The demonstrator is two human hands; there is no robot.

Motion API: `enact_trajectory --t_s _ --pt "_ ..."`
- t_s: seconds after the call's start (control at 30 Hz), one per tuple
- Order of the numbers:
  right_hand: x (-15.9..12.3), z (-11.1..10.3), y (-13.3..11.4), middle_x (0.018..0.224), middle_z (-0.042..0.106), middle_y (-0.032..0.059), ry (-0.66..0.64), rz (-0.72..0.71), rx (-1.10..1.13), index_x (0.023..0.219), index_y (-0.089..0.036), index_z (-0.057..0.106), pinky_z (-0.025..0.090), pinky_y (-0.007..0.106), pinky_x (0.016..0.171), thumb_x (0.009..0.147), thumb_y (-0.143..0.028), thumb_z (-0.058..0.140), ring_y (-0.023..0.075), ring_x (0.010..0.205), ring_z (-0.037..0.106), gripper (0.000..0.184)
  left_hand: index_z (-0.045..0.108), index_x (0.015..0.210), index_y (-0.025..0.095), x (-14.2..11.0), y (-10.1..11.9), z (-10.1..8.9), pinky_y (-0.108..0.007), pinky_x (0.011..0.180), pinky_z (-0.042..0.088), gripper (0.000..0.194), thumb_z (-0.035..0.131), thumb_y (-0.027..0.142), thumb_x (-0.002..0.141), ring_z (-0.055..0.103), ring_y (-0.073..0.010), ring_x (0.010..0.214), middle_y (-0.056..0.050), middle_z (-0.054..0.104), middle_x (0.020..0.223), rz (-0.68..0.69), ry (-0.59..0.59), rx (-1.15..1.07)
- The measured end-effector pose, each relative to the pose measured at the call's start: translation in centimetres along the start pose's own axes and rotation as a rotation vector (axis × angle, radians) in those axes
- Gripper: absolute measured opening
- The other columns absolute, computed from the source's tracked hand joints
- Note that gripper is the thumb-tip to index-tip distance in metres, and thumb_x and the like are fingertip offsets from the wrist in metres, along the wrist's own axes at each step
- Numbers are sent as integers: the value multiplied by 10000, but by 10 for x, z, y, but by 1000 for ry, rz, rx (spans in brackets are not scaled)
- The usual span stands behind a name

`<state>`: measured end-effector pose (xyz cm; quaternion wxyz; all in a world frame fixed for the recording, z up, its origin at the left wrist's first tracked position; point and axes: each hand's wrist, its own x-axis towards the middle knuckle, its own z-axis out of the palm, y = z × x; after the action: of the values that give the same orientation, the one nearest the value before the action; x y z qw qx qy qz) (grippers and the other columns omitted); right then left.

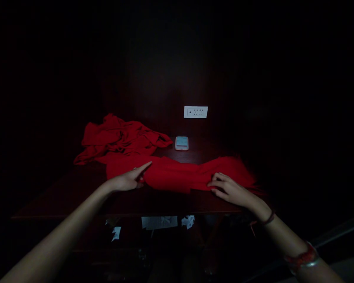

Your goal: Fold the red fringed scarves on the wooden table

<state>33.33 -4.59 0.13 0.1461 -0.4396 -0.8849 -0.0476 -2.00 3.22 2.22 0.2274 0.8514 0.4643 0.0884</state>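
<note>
A long red cloth (171, 173), perhaps a garment, lies spread sideways across the dark table. At its left part is my left hand (128, 180), index finger stretched over the fabric and the other fingers curled, with some red cloth showing between them. My right hand (227, 190) pinches the near edge of the same cloth on the right side, fingers bent. The cloth's right end and part of its lower edge look blurred. Behind my left hand lies a crumpled heap of red cloth (118, 135); I cannot tell whether the two are joined.
A small pale-blue box-like object (181, 143) sits at the back of the dark table (76, 196). Above it, a white socket panel (196, 112) is set in the wall. White papers (159, 222) show below the table's front edge. The surroundings are very dark.
</note>
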Motion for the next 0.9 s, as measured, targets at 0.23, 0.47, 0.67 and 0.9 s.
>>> enact_trajectory --t_s 0.23,0.47,0.67,0.9 --pt "36 13 -14 1201 392 117 -26 247 77 1247 -204 312 309 429 879 810 -463 292 238 1094 357 508 422 1161 121 72 36 -9 -281 881 318 456 361 382 791 422 -213 1071 -111 448 1193 -244 259 94" --pt "31 37 -13 1369 119 86 -333 417 12 1303 -311 104 123 620 866 725 -645 204 370 1206 75 675 461 1091 161 106 3 21 -253 784 378 318 321 156 806 518 -184 946 -87 563 1035 -350 473 141" --pt "48 16 -2 1322 259 107 -279 443 95 1288 -280 216 209 597 850 766 -592 187 347 1179 208 609 456 1126 155 82 18 24 -305 792 384 385 343 364 823 493 -214 960 -122 528 1047 -230 595 263" --pt "67 34 32 1083 483 119 -128 327 25 1120 -178 457 352 414 821 822 -337 343 222 1013 431 356 255 1262 304 48 49 68 -541 887 201 619 409 561 720 148 -349 1196 -81 194 1342 215 299 502"
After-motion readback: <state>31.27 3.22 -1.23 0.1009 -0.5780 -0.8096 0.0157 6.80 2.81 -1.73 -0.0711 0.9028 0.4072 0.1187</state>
